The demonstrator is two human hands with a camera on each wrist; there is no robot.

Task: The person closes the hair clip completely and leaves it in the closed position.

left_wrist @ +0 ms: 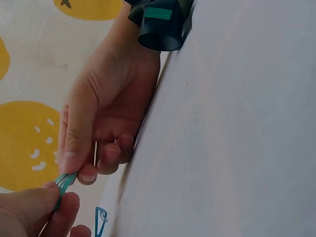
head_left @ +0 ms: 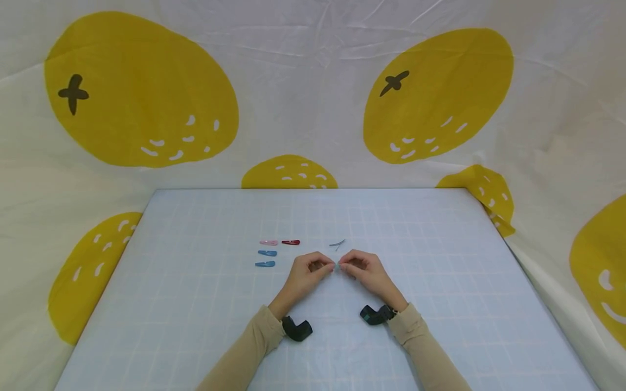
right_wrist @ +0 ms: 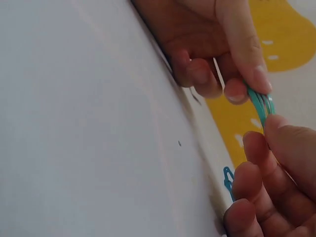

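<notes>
Between my two hands is a teal snap hair clip point(left_wrist: 63, 182), held just above the table. My left hand point(head_left: 304, 276) pinches one end of it between thumb and forefinger. The other end is pinched by my right hand point(head_left: 370, 276), its thumb on top of the clip. Seen from the right wrist, the clip's slotted metal body point(right_wrist: 260, 102) bridges the two sets of fingertips, which cover its ends. Just beyond the hands lies a blue snap hair clip point(head_left: 337, 244) with its parts sprung apart.
Left of the hands lie a pink hair clip point(head_left: 268, 243), a red hair clip point(head_left: 290, 243) and two blue hair clips, the upper point(head_left: 267, 253) above the lower point(head_left: 265, 264). A pale checked cloth covers the table point(head_left: 195, 326). A fruit-print curtain point(head_left: 303, 98) hangs behind.
</notes>
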